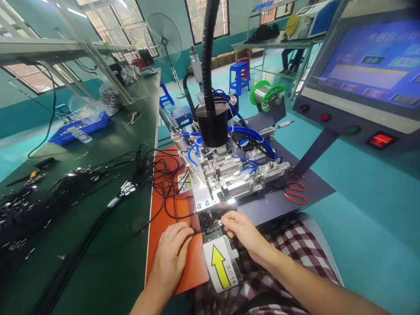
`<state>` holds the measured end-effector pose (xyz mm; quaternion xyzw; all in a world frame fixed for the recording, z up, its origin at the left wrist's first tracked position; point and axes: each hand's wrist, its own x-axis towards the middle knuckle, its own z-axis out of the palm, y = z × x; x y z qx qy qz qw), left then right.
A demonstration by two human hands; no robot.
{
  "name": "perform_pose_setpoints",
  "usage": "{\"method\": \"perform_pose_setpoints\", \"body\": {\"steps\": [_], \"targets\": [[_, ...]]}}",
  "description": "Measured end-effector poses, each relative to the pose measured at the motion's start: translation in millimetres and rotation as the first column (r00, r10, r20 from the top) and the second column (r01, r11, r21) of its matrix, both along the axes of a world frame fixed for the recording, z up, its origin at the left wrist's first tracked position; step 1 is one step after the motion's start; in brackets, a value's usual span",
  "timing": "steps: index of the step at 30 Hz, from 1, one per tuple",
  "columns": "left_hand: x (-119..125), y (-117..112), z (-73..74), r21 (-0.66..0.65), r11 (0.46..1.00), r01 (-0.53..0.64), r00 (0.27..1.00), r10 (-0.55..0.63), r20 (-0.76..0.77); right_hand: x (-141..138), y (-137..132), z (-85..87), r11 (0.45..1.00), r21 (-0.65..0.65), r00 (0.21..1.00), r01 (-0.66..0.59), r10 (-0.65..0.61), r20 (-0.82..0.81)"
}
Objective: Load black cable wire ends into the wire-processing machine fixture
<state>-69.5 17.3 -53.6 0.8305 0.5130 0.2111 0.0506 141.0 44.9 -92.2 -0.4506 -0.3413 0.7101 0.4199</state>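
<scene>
My left hand [173, 250] is closed with its fingertips on a thin black cable [204, 229], above an orange board [193, 267]. The cable runs right across a dark slotted fixture [211, 234] at the front of a soldering machine [234, 175]. At the fixture's right side my right hand [239, 226] pinches a small silvery cable connector [219, 222]. Its fingertips partly hide the connector. Below the fixture lies a white plate with a yellow arrow [220, 267]. More black cables loop over the board behind my left hand.
Bundled black cables [95, 232] with metal ends spread over the green bench [124, 258] at left. Red-handled scissors [295, 192] lie on the machine's base. A control screen [370, 61] leans in at right. A green solder spool [267, 94] and a blue tray [80, 129] stand farther back.
</scene>
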Motion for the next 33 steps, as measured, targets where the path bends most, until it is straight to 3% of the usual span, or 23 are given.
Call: {"method": "perform_pose_setpoints", "body": {"steps": [8,15,22,28,33], "targets": [[-11,-8,-5.8,0.004,0.999,0.051,0.986,-0.05,-0.16,0,2,-2.8,1.0,0.026,1.0,-0.012,0.012,0.012],[2,-25,-18.4,0.074,0.997,-0.008,0.956,0.03,-0.292,1,2,1.6,1.0,0.02,1.0,-0.01,0.01,0.015],[10,-37,-22.1,0.117,0.992,-0.043,0.909,0.087,-0.407,0,1,9.2,1.0,-0.023,1.0,-0.01,0.01,0.002],[7,-37,-31.4,0.056,0.996,-0.072,0.93,0.087,-0.356,4,0,11.7,0.996,-0.076,0.999,-0.036,0.034,-0.023],[7,-34,-34.1,0.055,0.994,-0.09,0.935,0.103,-0.34,0,0,10.6,1.0,-0.028,1.0,-0.001,0.002,0.017]]}}
